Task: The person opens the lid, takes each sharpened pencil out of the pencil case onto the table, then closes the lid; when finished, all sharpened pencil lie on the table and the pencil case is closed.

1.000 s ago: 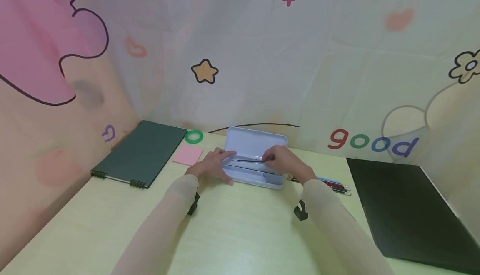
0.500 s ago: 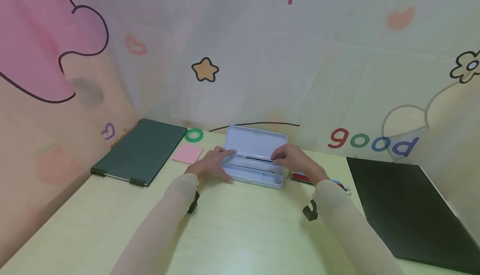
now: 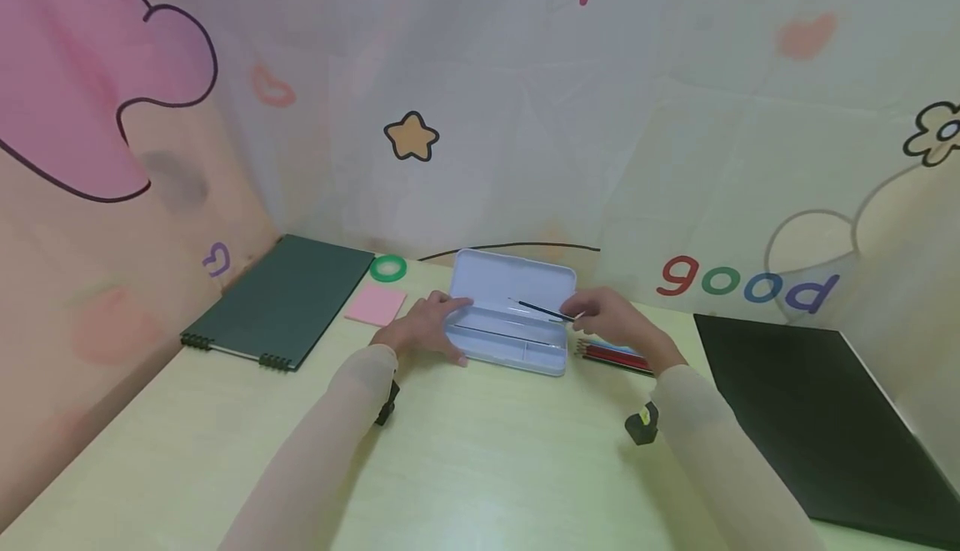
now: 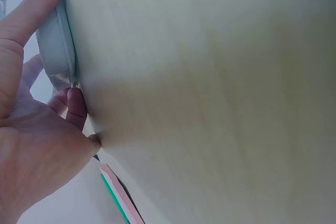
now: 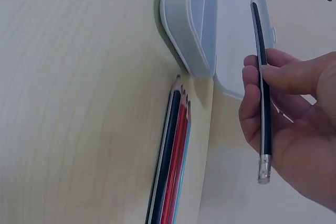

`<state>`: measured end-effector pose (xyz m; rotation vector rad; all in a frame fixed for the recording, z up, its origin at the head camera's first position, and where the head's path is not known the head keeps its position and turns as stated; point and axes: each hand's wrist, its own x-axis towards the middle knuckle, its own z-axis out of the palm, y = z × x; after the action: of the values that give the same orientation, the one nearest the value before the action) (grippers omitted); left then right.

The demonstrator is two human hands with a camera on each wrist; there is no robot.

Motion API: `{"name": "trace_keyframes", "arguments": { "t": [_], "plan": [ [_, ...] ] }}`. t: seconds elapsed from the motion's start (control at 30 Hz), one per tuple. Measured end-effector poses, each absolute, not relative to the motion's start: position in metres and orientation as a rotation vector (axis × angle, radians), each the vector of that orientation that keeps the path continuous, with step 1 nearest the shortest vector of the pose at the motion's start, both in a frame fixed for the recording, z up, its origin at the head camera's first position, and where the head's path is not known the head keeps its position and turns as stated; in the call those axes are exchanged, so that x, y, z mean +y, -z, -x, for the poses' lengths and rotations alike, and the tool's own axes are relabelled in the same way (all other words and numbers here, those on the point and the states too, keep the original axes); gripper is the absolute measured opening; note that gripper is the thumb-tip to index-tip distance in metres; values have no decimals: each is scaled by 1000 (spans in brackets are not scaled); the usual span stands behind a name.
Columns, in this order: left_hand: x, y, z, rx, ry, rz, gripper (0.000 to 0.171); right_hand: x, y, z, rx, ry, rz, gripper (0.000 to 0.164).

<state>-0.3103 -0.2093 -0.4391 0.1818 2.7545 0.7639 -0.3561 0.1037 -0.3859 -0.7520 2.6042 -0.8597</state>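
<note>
A white pencil case (image 3: 510,353) lies with its lid (image 3: 517,278) raised toward the back. My left hand (image 3: 423,328) holds the case's left end, thumb at the front side and forefinger by the hinge. In the left wrist view its fingers meet the case's rounded corner (image 4: 56,51). Over the right part of the case, my right hand (image 3: 603,316) pinches a black pencil (image 5: 265,108) between thumb and fingers. The pencil's sharpened tip points left and up across the lid, and its silver eraser end sticks out behind the fingers.
Several pencils (image 3: 615,357), black, red and blue, lie right of the case. At the left are a dark green spiral notebook (image 3: 288,297), pink sticky notes (image 3: 377,305) and a green tape roll (image 3: 388,258). A large black board (image 3: 817,418) lies at the right.
My right hand has moved right with the black pencil, from low in the case to its right end. The pencil's tip has swung up. My left hand stays on the case.
</note>
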Motion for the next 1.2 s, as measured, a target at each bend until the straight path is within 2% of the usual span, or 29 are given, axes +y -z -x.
{"name": "trace_keyframes", "arguments": {
  "t": [0.37, 0.57, 1.2],
  "plan": [
    [-210, 438, 309, 2750, -764, -202, 100, 138, 386, 352, 2561, 873, 664, 27],
    [-211, 439, 310, 2750, -778, -217, 100, 157, 391, 343, 2613, 839, 712, 25],
    [-212, 437, 309, 2743, -783, -212, 101, 184, 402, 325, 2665, 733, 710, 18]
  ]
}}
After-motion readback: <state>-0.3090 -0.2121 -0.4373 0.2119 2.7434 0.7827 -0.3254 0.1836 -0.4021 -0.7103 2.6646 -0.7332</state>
